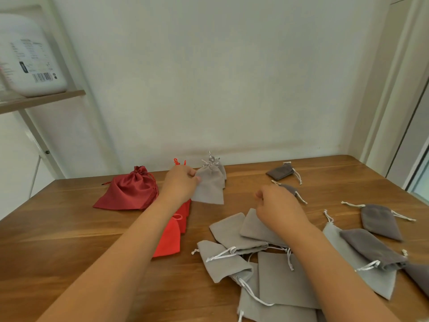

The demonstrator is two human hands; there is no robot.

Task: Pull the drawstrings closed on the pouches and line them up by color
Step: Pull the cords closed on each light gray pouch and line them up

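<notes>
While the left hand (180,183) pinches a closed light grey pouch (209,188) by its side near the far edge of the tabletop (69,228), the right hand (278,206) hovers with fingers curled; whether they hold anything cannot be told. Under it lie loose grey pouches (233,235); red pouches (170,239) lie by the left forearm, dark grey pouches (380,220) toward the right edge.

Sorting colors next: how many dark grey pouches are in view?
5 dark grey pouches: one at the back, one behind the right hand, two at right, one at the frame edge; others may be hidden.
</notes>
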